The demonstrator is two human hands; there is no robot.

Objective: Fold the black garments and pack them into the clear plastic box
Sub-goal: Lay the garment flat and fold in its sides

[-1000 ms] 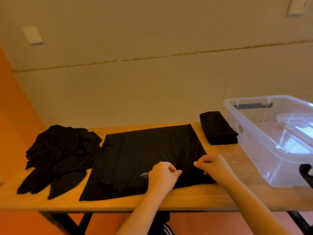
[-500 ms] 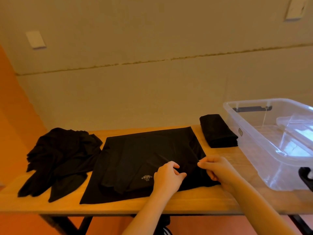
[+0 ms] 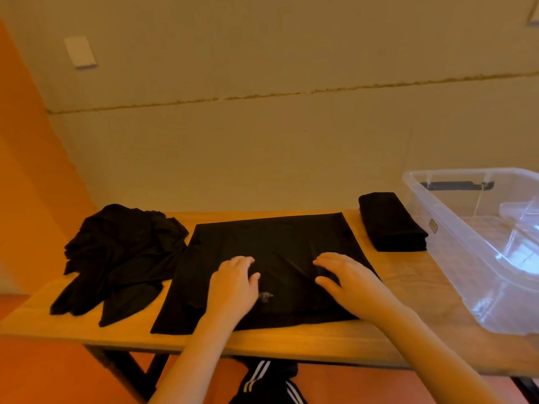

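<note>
Black fabric of a flat, half-folded garment (image 3: 262,252) covers the middle of the light wooden table (image 3: 402,290). Both hands lie flat on it, fingers straight and gripping nothing: the left hand (image 3: 233,284) just left of a small pale logo (image 3: 266,296), the right hand (image 3: 347,278) near the garment's right edge. A crumpled heap of black clothes (image 3: 116,252) sits to the left. A neatly folded black stack (image 3: 390,223) rests just beside the clear plastic storage box (image 3: 455,246) on the right.
</note>
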